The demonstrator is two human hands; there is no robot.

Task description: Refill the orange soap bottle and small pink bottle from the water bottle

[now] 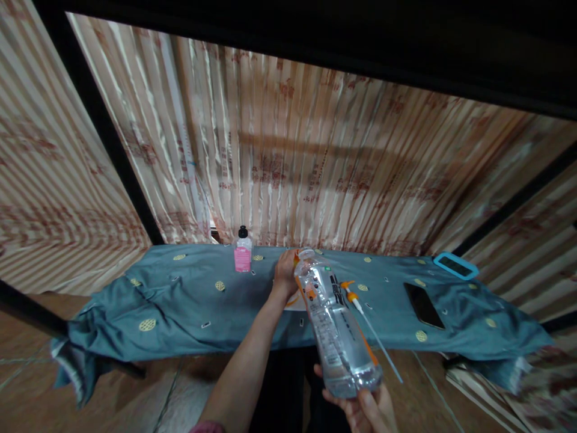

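Note:
A large clear plastic bottle (336, 325) with a silver and orange label is tilted, its open mouth up and away from me and its base low. My right hand (360, 406) grips the base from below. Near the mouth, my left hand (285, 273) is closed around a white-and-orange container (294, 302), mostly hidden behind the hand and the bottle. The bottle's mouth is beside the left fingers; whether they touch it I cannot tell. An orange-and-white pump top (354, 297) with a long thin tube lies to the right of the bottle.
A pink-labelled bottle (243, 255) with a black cap stands at the back left. A dark phone (424, 305) and a blue-framed device (456, 266) lie on the right. The narrow table has a teal cloth (180, 300); a striped curtain (288, 156) hangs behind, between black posts.

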